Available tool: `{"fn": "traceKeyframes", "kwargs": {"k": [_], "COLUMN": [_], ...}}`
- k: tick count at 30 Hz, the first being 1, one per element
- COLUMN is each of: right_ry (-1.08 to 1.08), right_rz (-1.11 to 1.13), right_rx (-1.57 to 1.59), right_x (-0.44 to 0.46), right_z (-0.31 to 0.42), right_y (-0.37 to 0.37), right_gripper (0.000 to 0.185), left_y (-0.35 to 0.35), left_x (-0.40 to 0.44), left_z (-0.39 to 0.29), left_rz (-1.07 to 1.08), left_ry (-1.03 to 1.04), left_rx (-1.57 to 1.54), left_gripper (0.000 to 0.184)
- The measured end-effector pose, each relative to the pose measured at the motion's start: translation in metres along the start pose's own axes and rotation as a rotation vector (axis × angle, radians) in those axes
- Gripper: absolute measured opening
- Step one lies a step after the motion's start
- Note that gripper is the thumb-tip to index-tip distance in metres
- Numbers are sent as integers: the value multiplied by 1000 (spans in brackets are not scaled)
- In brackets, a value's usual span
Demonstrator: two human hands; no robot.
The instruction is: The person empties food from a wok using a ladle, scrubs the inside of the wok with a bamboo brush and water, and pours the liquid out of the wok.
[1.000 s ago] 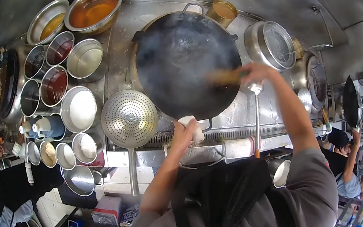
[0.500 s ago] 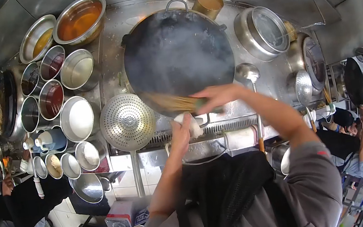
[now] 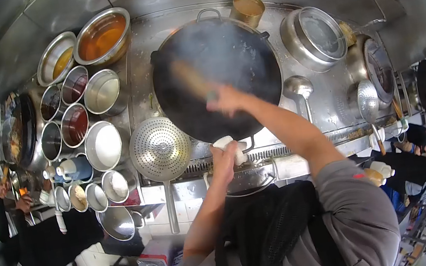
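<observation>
Steam rises from a large black wok (image 3: 236, 101) on the stove. My right hand (image 3: 227, 100) is closed on the handle end of a bamboo brush (image 3: 189, 78), which is blurred over the wok's left part. At the wok's near edge my left hand (image 3: 224, 159) grips a folded white cloth (image 3: 231, 149) beside the near loop handle. A perforated strainer (image 3: 159, 148) lies left of the wok, its handle toward me. On the right a steel ladle (image 3: 298, 87) rests on the stove top.
Metal pots of sauces and powders (image 3: 103, 145) and two bowls of liquid (image 3: 102, 37) stand left. A tin can (image 3: 247, 9), lidded pots (image 3: 315, 39) and a perforated ladle (image 3: 367, 97) are behind and right. Other people work at both far sides.
My right hand has swept the brush from the wok's right side to its near edge, then up over the left part. My left hand stays at the near handle with the cloth.
</observation>
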State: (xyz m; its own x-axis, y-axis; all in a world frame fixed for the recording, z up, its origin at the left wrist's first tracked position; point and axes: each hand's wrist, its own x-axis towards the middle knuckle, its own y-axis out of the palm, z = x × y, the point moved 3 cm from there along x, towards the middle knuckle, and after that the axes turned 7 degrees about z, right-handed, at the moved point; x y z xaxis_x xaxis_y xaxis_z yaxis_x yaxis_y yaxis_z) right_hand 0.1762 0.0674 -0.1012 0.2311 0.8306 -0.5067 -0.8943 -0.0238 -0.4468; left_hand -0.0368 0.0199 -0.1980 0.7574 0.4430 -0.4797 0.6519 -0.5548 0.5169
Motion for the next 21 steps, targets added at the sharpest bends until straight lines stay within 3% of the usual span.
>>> {"fn": "traceKeyframes", "kwargs": {"k": [1, 3, 5, 6, 7, 8, 10, 12, 13, 15, 17, 18, 19, 21], "right_ry": [-58, 51, 316, 375, 404, 154, 278, 319, 297, 236, 15, 163, 324, 419], "right_rz": [148, 533, 586, 466, 123, -381, -510, -394, -214, 289, 533, 604, 632, 149], "right_rx": [55, 381, 41, -136, -394, -721, -658, -682, -731, -262, 45, -41, -122, -408], "right_x": [-25, -54, -63, -69, -75, -48, -24, -19, -35, -89, -93, -92, -92, -95], "right_z": [17, -3, -33, -41, -48, -109, -111, -75, -46, 20, -11, -31, -41, -57], "right_y": [19, -1, -79, -122, -152, -172, -141, -74, -36, -5, -19, -52, -90, -161], "right_gripper": [96, 97, 93, 92, 84, 82, 82, 83, 85, 91, 96, 94, 88, 77], "left_y": [-3, -1, -4, -4, -3, -1, 7, 6, 6, 3, -3, -3, 0, 4], "left_x": [0, 0, 0, 1, 0, 0, -3, 0, 1, 1, -1, -1, -3, -13], "left_z": [3, 2, 4, 2, -1, -4, -10, -8, -8, -9, -5, -3, -4, -10], "left_rz": [27, 29, 32, 25, 20, 16, -19, -4, 11, 35, 17, 14, -7, -58], "left_ry": [-2, 50, 4, -11, -26, -42, -45, -37, -42, -57, -49, -40, -40, -37], "left_rx": [-30, -63, -52, -60, -67, -73, -65, -74, -69, -57, -60, -66, -76, -92], "left_gripper": [43, 34, 33, 38, 44, 49, 43, 43, 43, 42, 40, 40, 39, 38]}}
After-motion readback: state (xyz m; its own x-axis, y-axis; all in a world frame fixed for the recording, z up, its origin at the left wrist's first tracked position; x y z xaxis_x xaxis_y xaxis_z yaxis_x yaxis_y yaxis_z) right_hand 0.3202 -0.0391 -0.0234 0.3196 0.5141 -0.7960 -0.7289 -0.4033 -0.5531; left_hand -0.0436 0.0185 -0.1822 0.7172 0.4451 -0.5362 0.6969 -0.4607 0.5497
